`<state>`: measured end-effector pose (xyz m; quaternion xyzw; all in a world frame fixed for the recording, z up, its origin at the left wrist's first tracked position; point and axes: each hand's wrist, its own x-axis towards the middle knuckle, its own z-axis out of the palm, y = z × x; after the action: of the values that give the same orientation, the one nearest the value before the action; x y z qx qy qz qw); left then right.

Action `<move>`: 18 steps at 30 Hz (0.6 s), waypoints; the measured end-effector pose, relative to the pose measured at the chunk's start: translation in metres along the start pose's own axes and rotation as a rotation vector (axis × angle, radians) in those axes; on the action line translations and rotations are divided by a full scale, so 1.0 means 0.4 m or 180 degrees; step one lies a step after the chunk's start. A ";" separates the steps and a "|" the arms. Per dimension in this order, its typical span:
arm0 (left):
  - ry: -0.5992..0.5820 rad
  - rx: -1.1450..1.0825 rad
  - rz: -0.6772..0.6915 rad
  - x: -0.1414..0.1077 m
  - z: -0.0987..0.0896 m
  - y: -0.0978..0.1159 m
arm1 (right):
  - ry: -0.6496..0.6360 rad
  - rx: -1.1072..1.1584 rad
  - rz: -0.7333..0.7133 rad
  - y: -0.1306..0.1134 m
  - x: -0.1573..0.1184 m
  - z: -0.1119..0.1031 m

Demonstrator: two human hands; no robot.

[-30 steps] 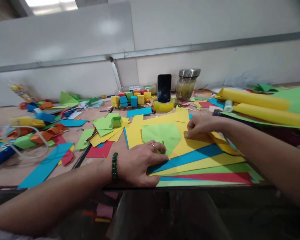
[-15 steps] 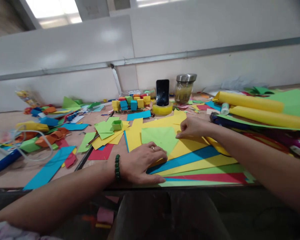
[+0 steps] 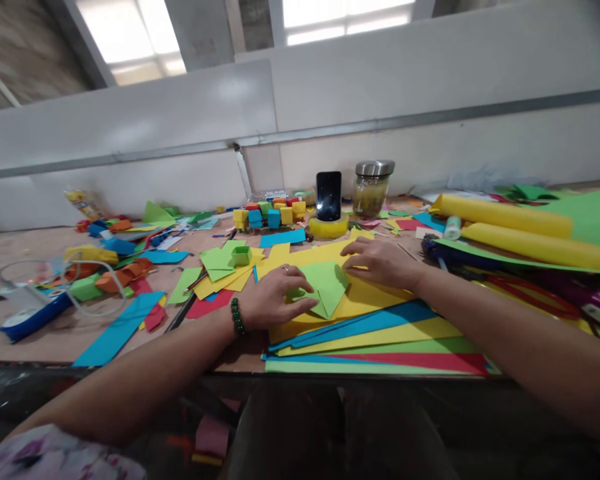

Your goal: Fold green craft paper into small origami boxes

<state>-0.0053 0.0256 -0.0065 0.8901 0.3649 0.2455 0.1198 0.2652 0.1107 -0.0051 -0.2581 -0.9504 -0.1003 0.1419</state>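
Green paper sheet (image 3: 333,283), head view: lies on yellow paper (image 3: 375,300) near the table's front edge, between the two hands; creases run across it, one point aimed at the wearer.
Handling: probably very light, thin and flexible, easy to crease or tear; may slide on the smooth paper below. Best held by edge or corner, finger and thumb, other hand flat as a weight.
Left hand (image 3: 273,300): palm down at the sheet's left side, fingers bent over it, thumb parted from them; open.
Right hand (image 3: 380,263): comes in from the right, fingers curved, tips at the sheet's right edge; whether they pinch it, cannot tell.
Forearms: slant inward from both sides; dark green bead bracelet (image 3: 237,315) at left wrist.
Beyond: small green box (image 3: 241,255); phone (image 3: 329,193) upright at a yellow tape roll (image 3: 329,228).
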 end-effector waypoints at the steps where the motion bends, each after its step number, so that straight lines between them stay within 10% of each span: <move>1: 0.0093 -0.0065 -0.0050 0.000 0.001 0.000 | 0.0006 -0.0025 -0.0051 -0.009 0.002 -0.004; 18: -0.0462 0.0740 0.0302 -0.009 0.004 0.028 | -0.0623 0.0268 0.0354 -0.102 0.016 -0.041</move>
<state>0.0000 0.0152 -0.0046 0.9296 0.3387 0.1420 0.0302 0.2421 0.0748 0.0076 -0.3128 -0.9472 -0.0266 0.0646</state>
